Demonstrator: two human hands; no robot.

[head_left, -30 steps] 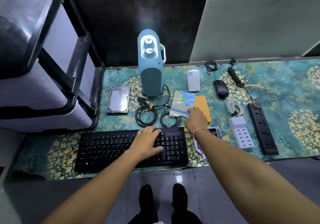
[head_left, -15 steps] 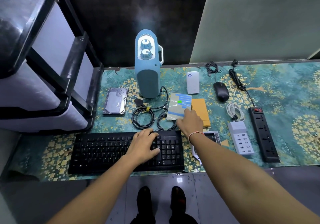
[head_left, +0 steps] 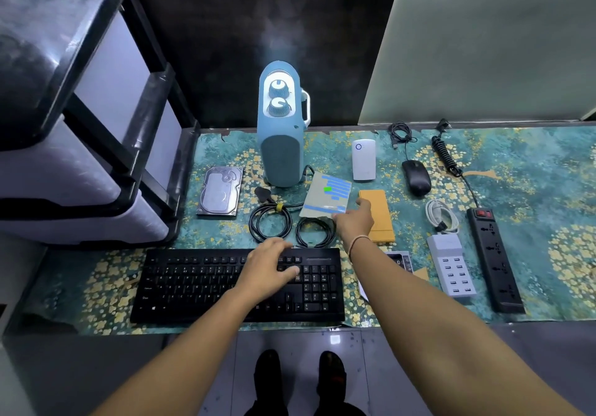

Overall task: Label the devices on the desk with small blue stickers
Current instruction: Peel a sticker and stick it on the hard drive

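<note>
A sticker sheet (head_left: 327, 194) with blue strips and one green label is tilted above the desk, in front of the blue heater (head_left: 280, 154). My right hand (head_left: 353, 222) grips its lower right corner. My left hand (head_left: 267, 269) lies flat on the black keyboard (head_left: 200, 286) with fingers spread. Around them are a hard drive (head_left: 221, 190), a white plug-in device (head_left: 363, 159), a black mouse (head_left: 416, 177), a white USB charger (head_left: 450, 267) and a black power strip (head_left: 493, 254).
An orange box (head_left: 379, 215) lies just right of my right hand. Two coiled black cables (head_left: 269, 225) sit between the heater and the keyboard. A white cable (head_left: 442, 215) lies above the charger. A plastic drawer unit (head_left: 80, 125) stands at the left.
My right hand has shifted slightly left with the sticker sheet. My left hand has stayed on the keyboard. The view has moved a little.
</note>
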